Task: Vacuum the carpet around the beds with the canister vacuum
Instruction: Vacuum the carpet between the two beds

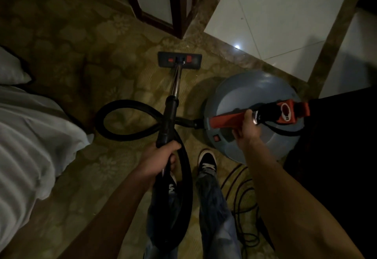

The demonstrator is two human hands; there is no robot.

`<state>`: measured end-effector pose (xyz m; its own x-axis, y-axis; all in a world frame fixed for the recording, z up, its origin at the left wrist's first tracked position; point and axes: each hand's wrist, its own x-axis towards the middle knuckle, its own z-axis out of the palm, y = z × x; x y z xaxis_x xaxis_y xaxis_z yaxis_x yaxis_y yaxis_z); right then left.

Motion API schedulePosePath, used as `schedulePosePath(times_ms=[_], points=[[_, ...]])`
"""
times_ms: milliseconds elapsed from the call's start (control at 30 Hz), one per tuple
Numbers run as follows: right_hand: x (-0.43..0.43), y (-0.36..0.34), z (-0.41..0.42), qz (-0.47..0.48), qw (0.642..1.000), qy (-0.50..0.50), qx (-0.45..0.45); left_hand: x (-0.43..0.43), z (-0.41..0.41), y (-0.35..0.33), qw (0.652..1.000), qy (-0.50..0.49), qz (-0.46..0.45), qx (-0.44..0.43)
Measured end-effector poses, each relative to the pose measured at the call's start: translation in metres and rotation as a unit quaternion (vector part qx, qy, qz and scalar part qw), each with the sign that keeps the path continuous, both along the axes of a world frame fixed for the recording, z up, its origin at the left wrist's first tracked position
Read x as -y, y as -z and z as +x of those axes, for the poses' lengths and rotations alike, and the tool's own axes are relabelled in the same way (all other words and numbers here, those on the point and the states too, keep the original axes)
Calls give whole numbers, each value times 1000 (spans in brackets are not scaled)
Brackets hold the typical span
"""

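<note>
A round blue-grey canister vacuum [240, 95] stands on the patterned carpet [81, 40] to my right. My right hand [247, 125] grips its red carry handle [226, 121] across the lid. My left hand [163, 156] grips the black wand grip [168, 122], from which a chrome tube [177, 79] runs forward to the flat floor head [179, 60] lying on the carpet. The black hose [114, 116] loops left and joins the canister's side.
A bed with white striped linen [26, 136] fills the left side. A dark wooden door frame [177, 10] and glossy white tiles [275, 20] lie ahead. The power cord [242, 203] is coiled on the carpet by my right foot. Dark furniture [336, 146] stands right.
</note>
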<state>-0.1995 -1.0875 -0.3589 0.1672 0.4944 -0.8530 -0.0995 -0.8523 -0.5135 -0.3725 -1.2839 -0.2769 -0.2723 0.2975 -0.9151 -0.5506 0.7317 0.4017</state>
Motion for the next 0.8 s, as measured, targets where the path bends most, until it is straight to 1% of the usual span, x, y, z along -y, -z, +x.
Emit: schedulePosePath(times_ms=[167,300,433,633,733,800], points=[[58,8,5,16,1000,-7,2,28,-14,-9,999,-9,31,-8],[67,6,6,20,999,-29,35,67,-18,-9,999,1,29,-19],[105,3,14,15,997,-54,61,113,-12,-7,999,12,31,-21],[177,-4,39,22,982,-148,115,188,26,-11,994,18,39,-101],[218,-17,51,4,969,-203,138,241,47,-11,992,21,21,-123],[244,-24,61,1,961,-232,151,278,60,-14,992,3,21,-122]])
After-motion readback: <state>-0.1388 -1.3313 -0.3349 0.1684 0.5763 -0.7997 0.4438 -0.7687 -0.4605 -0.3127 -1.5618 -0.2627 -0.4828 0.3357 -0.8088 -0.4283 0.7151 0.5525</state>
